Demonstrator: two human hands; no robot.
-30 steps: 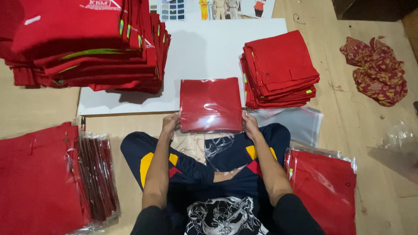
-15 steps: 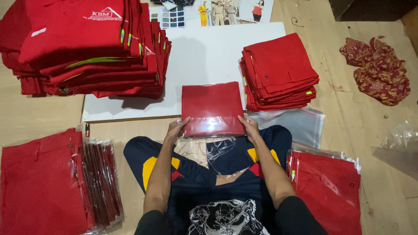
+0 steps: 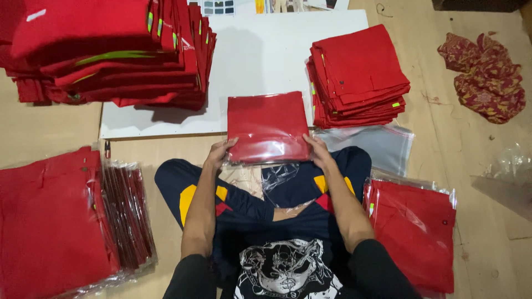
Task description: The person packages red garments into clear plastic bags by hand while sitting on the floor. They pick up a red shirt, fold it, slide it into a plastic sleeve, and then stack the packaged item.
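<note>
A folded red shirt [image 3: 267, 126] in a clear plastic bag [image 3: 271, 150] is gripped at its near corners by the left hand [image 3: 220, 154] and the right hand [image 3: 317, 151], above the lap. Bagged shirts [image 3: 413, 221] are stacked right of the right hand; unbagged folded shirts [image 3: 357, 75] are piled beyond it.

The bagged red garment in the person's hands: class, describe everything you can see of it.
The bagged red garment is a folded red cloth, roughly square, inside a clear glossy plastic bag whose open end trails loose toward the person's lap. It lies flat, its far part on the white board, beside a stack of folded red garments. The left hand grips its near left corner and the right hand its near right corner.
</note>
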